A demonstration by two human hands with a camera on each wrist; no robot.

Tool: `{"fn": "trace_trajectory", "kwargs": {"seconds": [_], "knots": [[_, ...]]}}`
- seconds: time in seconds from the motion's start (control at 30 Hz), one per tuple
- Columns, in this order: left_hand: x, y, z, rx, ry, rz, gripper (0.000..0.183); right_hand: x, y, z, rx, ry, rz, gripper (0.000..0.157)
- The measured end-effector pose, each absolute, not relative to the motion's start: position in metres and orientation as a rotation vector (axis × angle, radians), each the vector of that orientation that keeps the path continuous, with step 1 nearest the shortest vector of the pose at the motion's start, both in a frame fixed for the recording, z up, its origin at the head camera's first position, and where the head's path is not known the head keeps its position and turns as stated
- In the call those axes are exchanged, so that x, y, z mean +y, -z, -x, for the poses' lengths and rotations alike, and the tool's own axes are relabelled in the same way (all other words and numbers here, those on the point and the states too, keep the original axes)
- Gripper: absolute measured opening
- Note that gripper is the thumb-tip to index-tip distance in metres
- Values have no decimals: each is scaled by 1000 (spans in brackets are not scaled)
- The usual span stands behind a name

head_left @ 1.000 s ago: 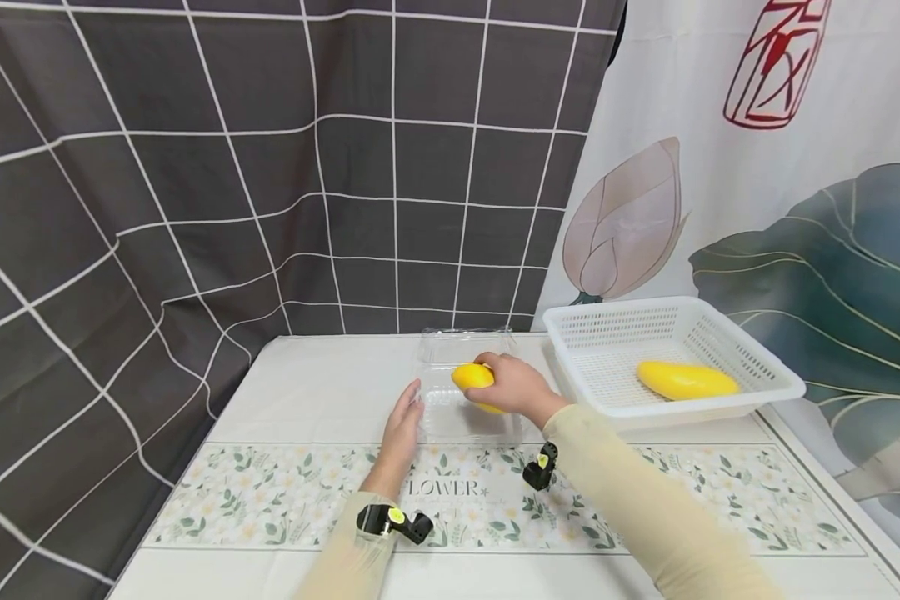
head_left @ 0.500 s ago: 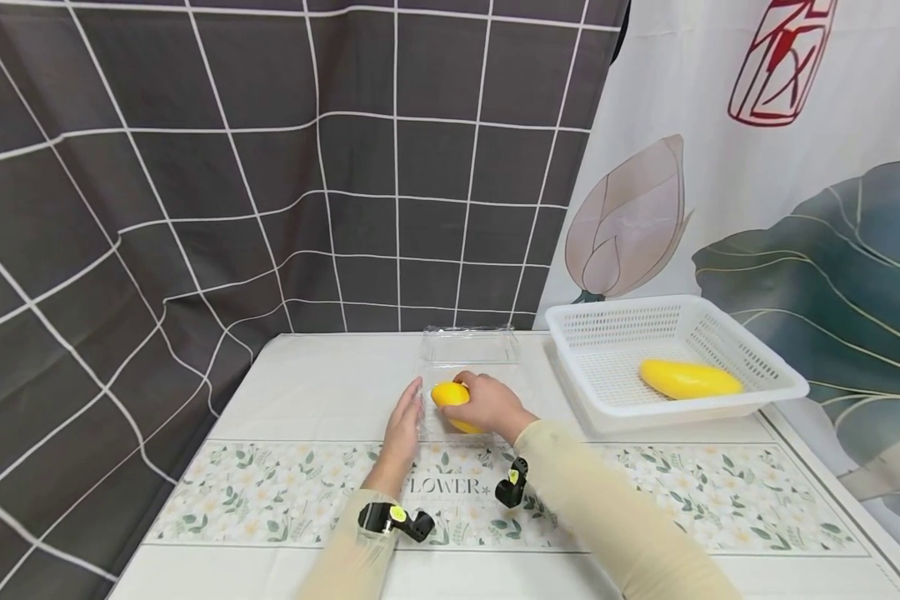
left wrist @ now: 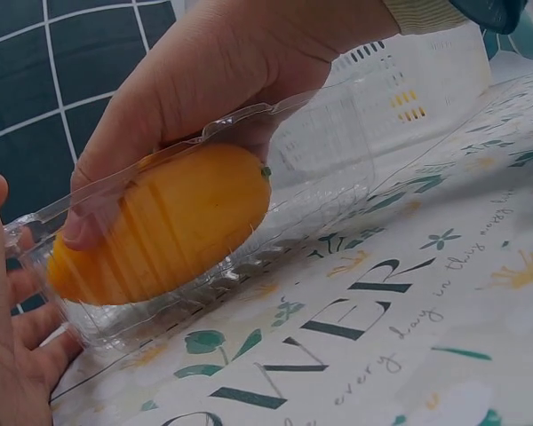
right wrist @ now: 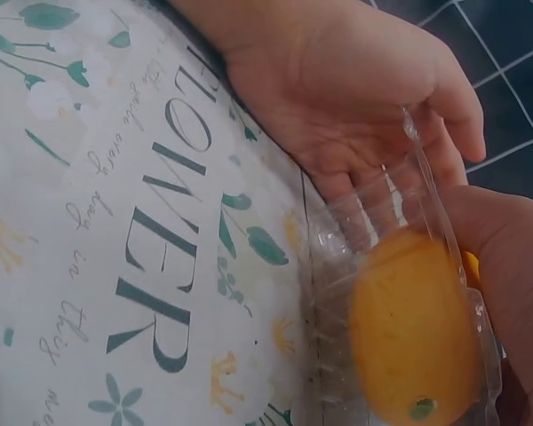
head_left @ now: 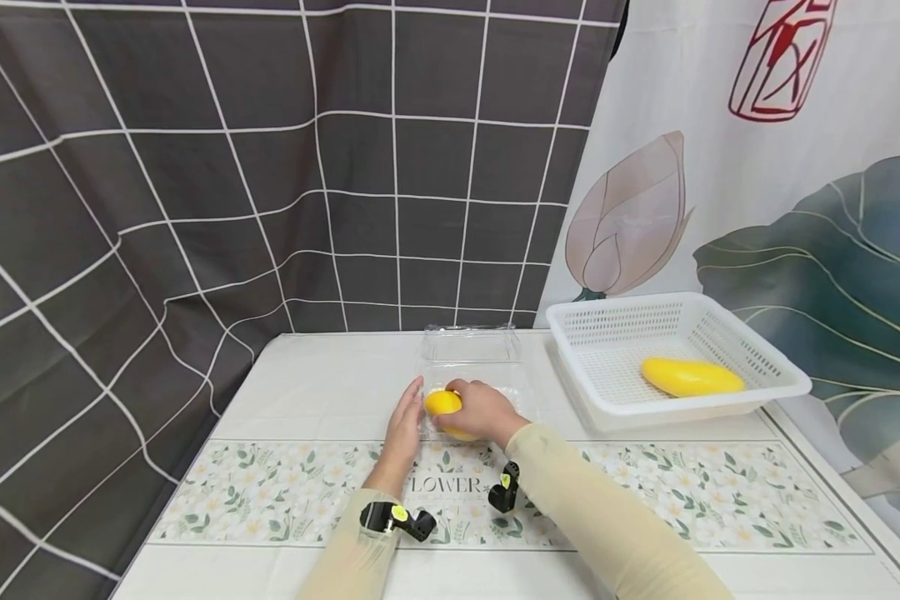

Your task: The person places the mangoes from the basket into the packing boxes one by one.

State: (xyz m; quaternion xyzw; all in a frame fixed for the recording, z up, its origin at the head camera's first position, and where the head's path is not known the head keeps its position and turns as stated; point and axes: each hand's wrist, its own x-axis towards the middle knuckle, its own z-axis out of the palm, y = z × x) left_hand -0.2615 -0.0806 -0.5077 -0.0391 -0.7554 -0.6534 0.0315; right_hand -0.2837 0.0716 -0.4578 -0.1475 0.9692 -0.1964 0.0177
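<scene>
In the head view my right hand (head_left: 486, 411) grips a yellow mango (head_left: 443, 403) from above. The mango lies inside the left part of a clear plastic clamshell box (head_left: 471, 344), whose lid is folded back. Through the clear wall, the left wrist view shows the whole mango (left wrist: 195, 222), with a small green stem spot at one end. My left hand (head_left: 402, 427) rests along the box's left side with its fingers straight. The right wrist view shows that left hand (right wrist: 364, 98) against the clear wall. Some right-hand fingers are hidden behind the mango.
A white perforated basket (head_left: 645, 417) stands at the right, with another yellow mango (head_left: 692, 377) in it. A floral table runner (head_left: 270, 492) crosses the white table. Behind the table hangs a dark grid-patterned curtain (head_left: 352, 225).
My right hand has brought the mango left and down into the box, up to its left side. The left hand has stayed in place.
</scene>
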Motion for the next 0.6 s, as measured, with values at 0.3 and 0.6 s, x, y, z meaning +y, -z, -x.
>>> {"fn": "trace_trajectory", "kwargs": {"seconds": [0.3,0.6], "knots": [[-79,495,254,-2344,2042,136,44,71,457,283,2976,601,439,70],[-80,507,262,-2340,1992,106,47,70,451,284,2908,579,430,76]]}}
